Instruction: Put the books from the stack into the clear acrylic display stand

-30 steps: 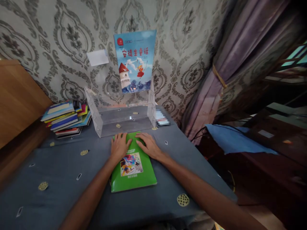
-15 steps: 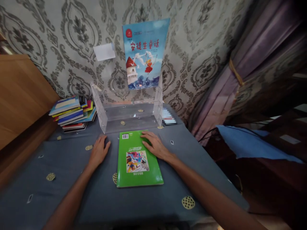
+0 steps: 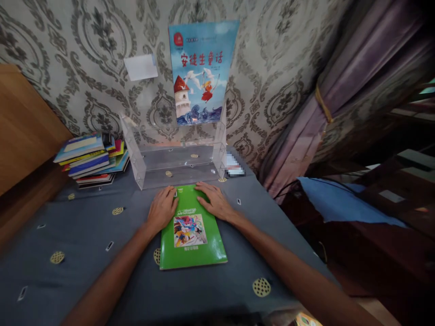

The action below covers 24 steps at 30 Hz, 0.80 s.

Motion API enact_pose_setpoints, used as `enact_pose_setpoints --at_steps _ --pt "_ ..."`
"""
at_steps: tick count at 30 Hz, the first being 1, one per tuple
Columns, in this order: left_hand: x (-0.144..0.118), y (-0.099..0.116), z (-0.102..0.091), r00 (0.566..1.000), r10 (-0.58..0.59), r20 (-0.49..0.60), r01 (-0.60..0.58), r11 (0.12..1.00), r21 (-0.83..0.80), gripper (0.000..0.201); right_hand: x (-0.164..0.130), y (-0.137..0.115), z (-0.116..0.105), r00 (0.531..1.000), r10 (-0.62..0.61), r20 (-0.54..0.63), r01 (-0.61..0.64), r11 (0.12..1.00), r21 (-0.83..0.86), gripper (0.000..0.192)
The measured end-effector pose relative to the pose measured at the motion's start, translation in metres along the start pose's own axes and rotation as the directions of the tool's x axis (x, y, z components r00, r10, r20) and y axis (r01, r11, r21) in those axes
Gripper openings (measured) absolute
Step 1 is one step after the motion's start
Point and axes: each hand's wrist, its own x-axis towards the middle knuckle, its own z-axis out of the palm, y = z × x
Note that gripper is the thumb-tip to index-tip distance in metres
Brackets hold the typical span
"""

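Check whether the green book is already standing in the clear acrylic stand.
No: the green book lies flat on the grey tablecloth in front of the clear stand, with the left hand and right hand resting on it.

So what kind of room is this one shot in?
Probably a room in a home: patterned wallpaper, a tied-back curtain, and a cloth-covered table with a book stack. Both hands rest on a green book.
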Motion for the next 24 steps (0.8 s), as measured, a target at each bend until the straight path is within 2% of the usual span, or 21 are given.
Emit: enact_pose_setpoints --at_steps 5,10,14,17,21,24 --pt "-0.001 0.001 0.0 1.0 0.021 0.01 -0.022 0.997 0.075 0.026 0.001 0.02 -0.004 0.997 0.05 -0.05 -0.03 0.94 0.339 0.039" --pt "0.001 0.0 0.0 0.997 0.058 0.042 -0.064 0.984 0.164 0.029 0.002 0.03 -0.004 0.984 0.146 -0.106 -0.065 0.837 0.544 0.033" --pt "0.009 0.004 0.005 0.985 0.137 0.109 -0.149 0.982 0.117 0.035 0.004 0.032 -0.002 0.971 0.205 -0.121 -0.077 0.75 0.656 0.033" --pt "0.023 0.015 0.013 0.965 0.219 0.144 -0.227 0.973 0.043 0.038 0.005 0.031 -0.003 0.967 0.234 -0.101 -0.095 0.698 0.71 0.035" --pt "0.041 0.034 0.023 0.922 0.338 0.189 -0.337 0.941 -0.038 0.041 0.007 0.029 -0.002 0.966 0.24 -0.092 -0.099 0.679 0.728 0.036" --pt "0.047 0.042 0.028 0.914 0.353 0.201 -0.346 0.936 -0.071 0.04 0.009 0.029 -0.001 0.965 0.25 -0.082 -0.11 0.666 0.738 0.033"
